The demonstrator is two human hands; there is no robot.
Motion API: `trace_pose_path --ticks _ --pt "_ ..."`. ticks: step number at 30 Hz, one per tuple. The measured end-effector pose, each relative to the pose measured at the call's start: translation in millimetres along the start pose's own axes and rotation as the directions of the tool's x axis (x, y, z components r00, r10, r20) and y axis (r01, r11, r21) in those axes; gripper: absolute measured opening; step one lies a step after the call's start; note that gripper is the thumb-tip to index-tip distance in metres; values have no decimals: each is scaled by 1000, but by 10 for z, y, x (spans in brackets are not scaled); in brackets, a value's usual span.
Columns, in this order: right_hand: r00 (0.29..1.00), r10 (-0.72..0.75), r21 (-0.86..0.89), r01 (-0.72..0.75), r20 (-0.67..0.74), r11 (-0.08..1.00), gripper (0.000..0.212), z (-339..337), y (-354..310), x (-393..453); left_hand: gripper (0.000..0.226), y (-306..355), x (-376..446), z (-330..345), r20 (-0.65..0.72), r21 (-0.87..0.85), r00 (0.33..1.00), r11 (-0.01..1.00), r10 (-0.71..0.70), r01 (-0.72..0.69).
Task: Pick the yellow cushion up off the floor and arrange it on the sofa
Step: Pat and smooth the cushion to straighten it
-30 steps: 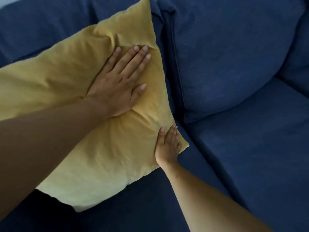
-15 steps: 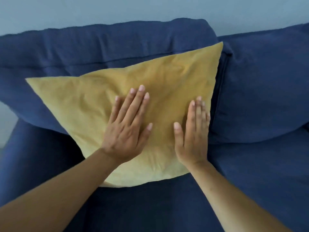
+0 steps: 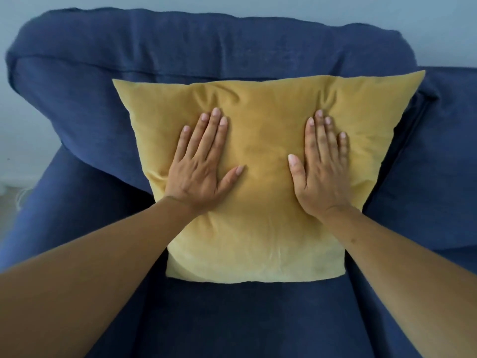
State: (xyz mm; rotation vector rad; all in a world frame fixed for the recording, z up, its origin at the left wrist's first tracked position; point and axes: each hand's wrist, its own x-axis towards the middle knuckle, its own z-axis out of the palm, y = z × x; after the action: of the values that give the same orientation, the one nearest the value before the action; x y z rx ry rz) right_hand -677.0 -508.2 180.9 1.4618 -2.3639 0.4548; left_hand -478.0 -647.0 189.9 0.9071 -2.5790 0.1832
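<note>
The yellow cushion (image 3: pixel 260 228) stands square on the blue sofa's seat (image 3: pixel 253 321), leaning against the back cushion (image 3: pixel 180 47). My left hand (image 3: pixel 204 169) lies flat on the cushion's left half, fingers spread and pointing up. My right hand (image 3: pixel 322 171) presses flat on its right half, and the fabric wrinkles just above the fingertips. Neither hand grips the cushion; both palms rest on its front face.
A second blue back cushion (image 3: pixel 433 177) sits to the right, touching the yellow cushion's right edge. The sofa's left arm (image 3: pixel 51 202) curves down at the left, with pale floor (image 3: pixel 10 200) beyond it. A light wall (image 3: pixel 361 11) rises behind.
The cushion has turned from a tilted, corner-up pose to standing square against the backrest. Both hands moved apart onto its left and right halves, and my view now faces it centred.
</note>
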Motion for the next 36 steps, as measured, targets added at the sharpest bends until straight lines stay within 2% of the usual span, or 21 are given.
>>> trace_pose_path --ticks 4,7,11,13,17,21,24,30,32,36 --pt "999 23 7 -23 37 1000 70 12 1 66 83 23 81 11 42 -7 999 1000 -10 10" --pt "999 12 47 -10 -44 999 69 -131 -48 -56 82 46 -28 -85 46 -25 999 1000 -16 17" --pt "975 0 150 34 -221 988 66 -318 -126 -468 71 226 -445 -215 -134 -130 991 991 0 -17" --pt "968 -63 174 107 -245 979 66 -260 -170 -787 69 413 -813 -149 -191 -200 981 978 24 -63" --pt "964 -185 113 209 -193 972 67 98 -226 -1212 67 642 -1258 232 -200 -184 978 977 66 -103" --pt "973 -165 9 169 -161 986 64 343 -155 -914 67 569 -898 507 -177 -128 984 992 -30 8" --pt "978 -166 -35 163 -124 986 65 392 -138 -708 67 514 -673 569 -135 -123 990 992 -35 19" --pt "945 -227 -12 231 -236 973 68 73 -88 -607 71 363 -611 312 -186 -97 982 994 35 -54" --pt "951 -248 -49 243 -185 969 70 -38 -30 -375 73 261 -406 195 -184 -74 983 997 19 -33" --pt "958 -288 -125 285 -2 950 73 -111 51 4 73 167 -60 94 -76 -61 997 998 3 -8"
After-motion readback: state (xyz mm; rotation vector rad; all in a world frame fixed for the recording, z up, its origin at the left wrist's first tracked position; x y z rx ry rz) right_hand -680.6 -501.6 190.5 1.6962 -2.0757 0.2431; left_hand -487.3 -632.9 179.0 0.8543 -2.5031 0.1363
